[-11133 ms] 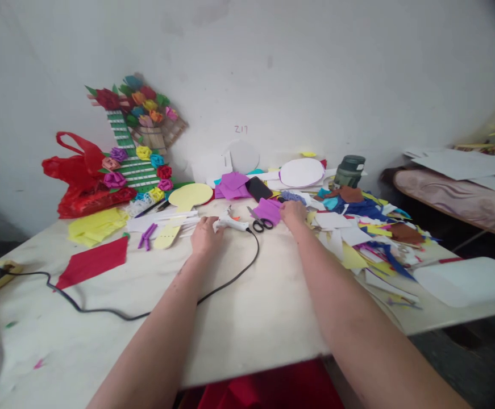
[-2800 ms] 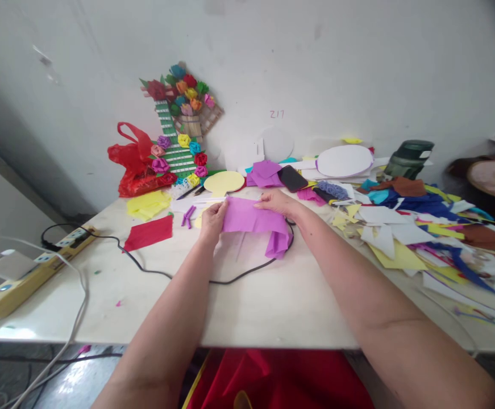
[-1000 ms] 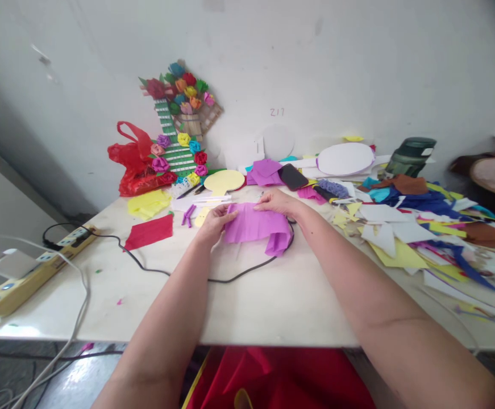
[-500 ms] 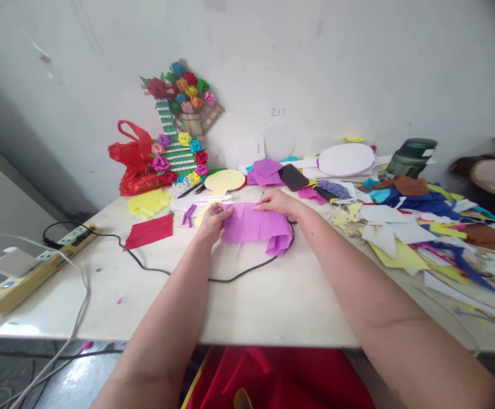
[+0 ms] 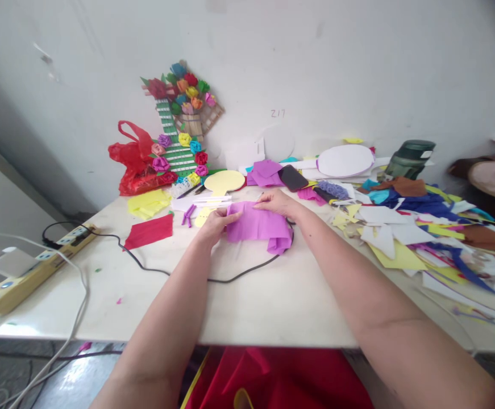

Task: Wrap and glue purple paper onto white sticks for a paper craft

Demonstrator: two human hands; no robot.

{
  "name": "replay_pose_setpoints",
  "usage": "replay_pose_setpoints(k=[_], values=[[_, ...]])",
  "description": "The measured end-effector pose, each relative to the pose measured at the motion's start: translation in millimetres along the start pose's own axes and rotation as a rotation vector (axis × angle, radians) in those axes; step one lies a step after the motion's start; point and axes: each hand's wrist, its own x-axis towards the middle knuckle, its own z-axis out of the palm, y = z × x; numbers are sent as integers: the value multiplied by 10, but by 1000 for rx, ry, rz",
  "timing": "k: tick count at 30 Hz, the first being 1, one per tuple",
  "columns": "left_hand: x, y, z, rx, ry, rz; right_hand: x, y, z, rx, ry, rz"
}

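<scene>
A strip of purple crepe paper is held over the middle of the white table, its right end curled and hanging lower. My left hand pinches the strip at its left end, thumb on top. Farther right, my right hand grips the upper edge with thumb and fingers together. Left of the strip lie small rolled purple pieces and a red paper piece. Just behind is a yellow oval card.
A black cable crosses the table below the strip to a power strip at left. Paper scraps pile at right near a green bottle. Paper flowers, a red bag and a phone stand or lie behind.
My left hand has shifted slightly right along the purple strip, its thumb now farther over the paper. My right hand has barely moved.
</scene>
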Motion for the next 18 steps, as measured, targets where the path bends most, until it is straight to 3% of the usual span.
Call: replay_pose_setpoints(k=[10, 15, 18], values=[[103, -124, -93, 1, 97, 165, -49, -15, -204, -31, -179, 183], [82, -79, -58, 42, 212, 148, -50, 27, -322, -3, -1, 208], [81, -77, -50, 0, 201, 131, -34, 62, -403, 36, 101, 167]])
